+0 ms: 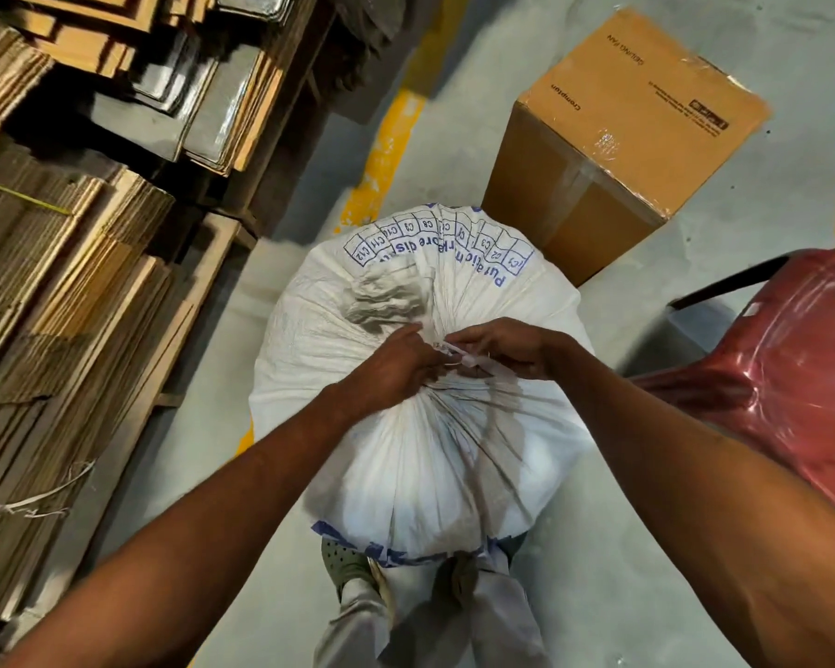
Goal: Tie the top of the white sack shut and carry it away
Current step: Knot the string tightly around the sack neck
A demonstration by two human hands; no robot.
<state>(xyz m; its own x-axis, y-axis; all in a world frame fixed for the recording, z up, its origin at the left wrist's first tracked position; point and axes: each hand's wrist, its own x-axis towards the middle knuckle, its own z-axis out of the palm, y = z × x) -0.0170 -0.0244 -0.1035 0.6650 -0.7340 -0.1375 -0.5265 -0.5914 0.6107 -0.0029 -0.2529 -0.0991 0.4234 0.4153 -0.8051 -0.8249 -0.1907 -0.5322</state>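
Observation:
A full white woven sack (420, 455) with blue print stands upright on the floor right in front of my feet. Its top is bunched into a gathered neck (391, 294) that flops away from me. My left hand (396, 366) and my right hand (507, 351) meet over the gather, fingertips pinching a thin pale tie string (459, 355) wrapped at the neck. Both hands are closed on the string; the knot itself is hidden under my fingers.
A sealed brown carton (618, 137) stands just beyond the sack. A red plastic-wrapped chair (801, 359) is close on the right. Stacks of flattened cardboard (68, 282) on pallets fill the left. Grey floor with yellow lines (382, 156) runs ahead.

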